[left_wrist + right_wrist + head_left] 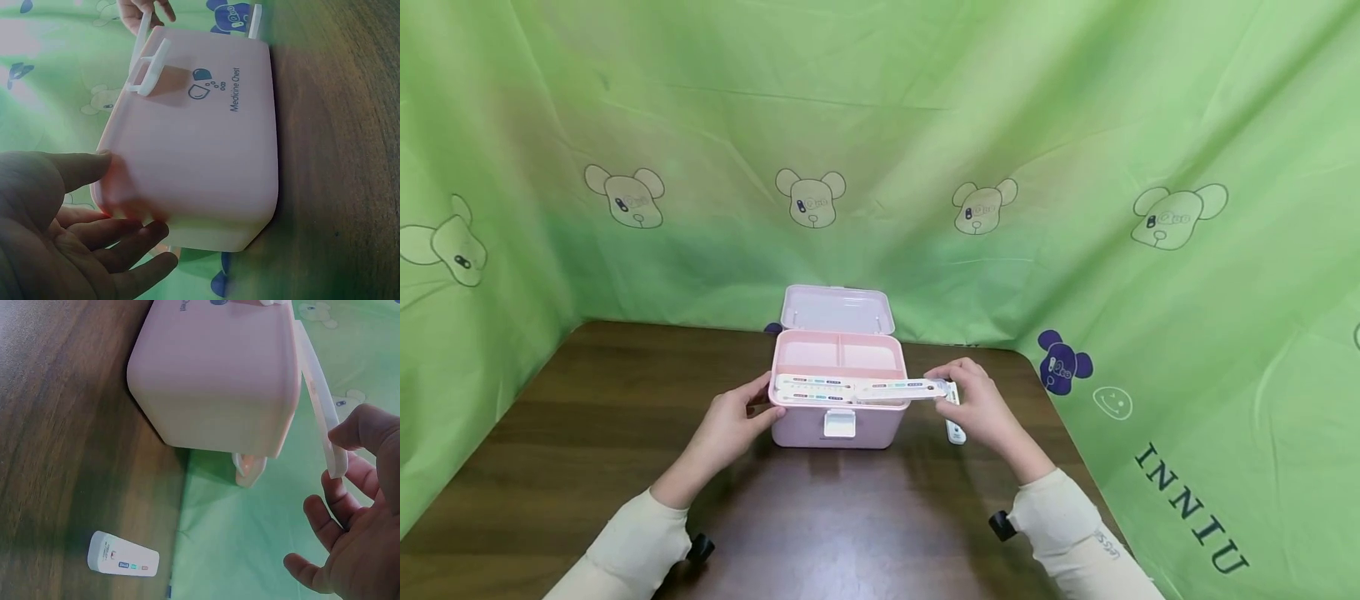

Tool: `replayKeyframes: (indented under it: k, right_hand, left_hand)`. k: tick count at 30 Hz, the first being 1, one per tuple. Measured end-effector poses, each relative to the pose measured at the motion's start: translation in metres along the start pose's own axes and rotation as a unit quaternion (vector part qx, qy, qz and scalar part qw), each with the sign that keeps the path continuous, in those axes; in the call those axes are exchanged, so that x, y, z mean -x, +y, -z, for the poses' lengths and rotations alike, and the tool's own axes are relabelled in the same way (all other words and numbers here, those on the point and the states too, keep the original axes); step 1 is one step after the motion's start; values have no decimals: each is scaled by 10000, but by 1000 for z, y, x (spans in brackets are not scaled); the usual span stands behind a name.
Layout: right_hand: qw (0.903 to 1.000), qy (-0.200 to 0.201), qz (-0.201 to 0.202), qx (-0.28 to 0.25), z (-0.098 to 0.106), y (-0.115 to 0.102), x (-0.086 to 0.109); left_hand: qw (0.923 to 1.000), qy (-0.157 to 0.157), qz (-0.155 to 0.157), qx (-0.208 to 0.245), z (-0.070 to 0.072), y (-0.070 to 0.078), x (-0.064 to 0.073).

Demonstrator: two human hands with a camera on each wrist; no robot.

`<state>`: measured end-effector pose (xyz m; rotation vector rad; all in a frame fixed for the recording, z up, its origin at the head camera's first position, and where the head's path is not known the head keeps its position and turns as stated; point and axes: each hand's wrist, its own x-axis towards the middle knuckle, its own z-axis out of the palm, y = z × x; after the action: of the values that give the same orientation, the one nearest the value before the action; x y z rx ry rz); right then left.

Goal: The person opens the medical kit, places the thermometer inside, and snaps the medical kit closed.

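A pink medicine box [805,432] marked "Medicine Chest" stands with its lid [837,310] raised at the back. My left hand [730,429] holds its front left corner, thumb on the front and fingers along the side. Between thumb and fingers, my right hand [981,408] pinches one end of a slim white case [891,389]. That case lies across the box's front right rim, its far end over the inside. Other slim white cases [808,382] lie along the front of the box. Another white case [125,556] rests on the table, right of the box.
A divided pink tray [868,357] sits at the back of the box. The white latch [839,423] hangs on its front. Under everything is a dark wooden table [625,400]. A green cloth [895,142] printed with bear heads hangs behind and at both sides.
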<state>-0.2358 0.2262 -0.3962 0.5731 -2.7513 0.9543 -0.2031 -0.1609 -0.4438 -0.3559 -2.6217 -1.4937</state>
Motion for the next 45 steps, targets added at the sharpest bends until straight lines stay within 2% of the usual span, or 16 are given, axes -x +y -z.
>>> replayKeyframes:
  k: [9,16,23,31,36,45]
  right_hand:
    - [9994,-248,238,-32,-3,-1,0]
    - [9943,-830,620,268,6,-3,-14]
    - [9825,-1348,1069,715,20,-9,-32]
    - [9644,-1967,1500,938,26,-18,-45]
    - [9543,-2117,1785,1121,25,-23,-51]
    - [9397,-2416,2065,1265,18,-35,-60]
  left_hand:
    - [10000,7,-20,11,-3,1,1]
    - [10000,82,-35,-39,-2,2,2]
    - [10000,53,-36,-19,-1,3,1]
    - [10000,54,-55,-41,-1,3,2]
    - [10000,45,-32,-8,-2,3,2]
    - [10000,35,-37,25,-3,3,3]
